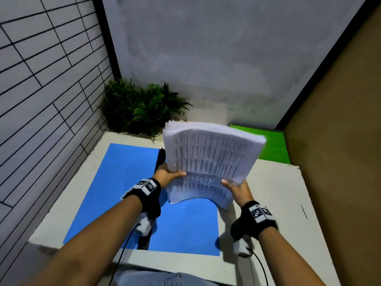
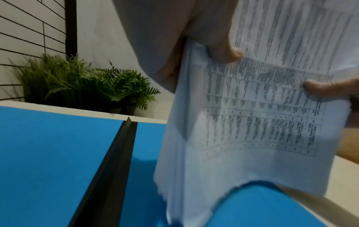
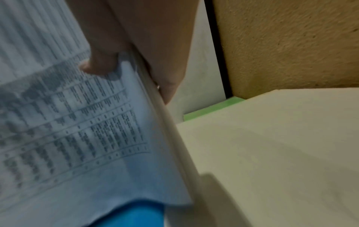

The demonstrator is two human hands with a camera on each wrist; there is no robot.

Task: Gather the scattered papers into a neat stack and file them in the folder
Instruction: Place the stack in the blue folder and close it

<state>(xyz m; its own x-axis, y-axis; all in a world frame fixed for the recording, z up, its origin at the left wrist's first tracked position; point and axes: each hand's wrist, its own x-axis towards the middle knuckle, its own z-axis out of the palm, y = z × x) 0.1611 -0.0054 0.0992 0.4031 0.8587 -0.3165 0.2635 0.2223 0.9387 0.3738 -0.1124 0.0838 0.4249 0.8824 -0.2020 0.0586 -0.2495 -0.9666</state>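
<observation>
The papers point(image 1: 208, 159) are held tilted above the open folder point(image 1: 127, 182), gripped at their sides by the left hand point(image 1: 167, 176) and right hand point(image 1: 237, 189), thumbs on top.

An office-like desk corner: an open blue folder point(image 1: 115, 182) lies on a cream table point(image 1: 278, 193), with printed papers point(image 1: 210, 159) held above it and potted ferns point(image 1: 140, 108) beyond its far edge, against grey walls point(image 1: 206, 48).

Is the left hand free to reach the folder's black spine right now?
Probably not: the left hand grips the paper stack with the right hand. The spine lies uncovered just below.
</observation>
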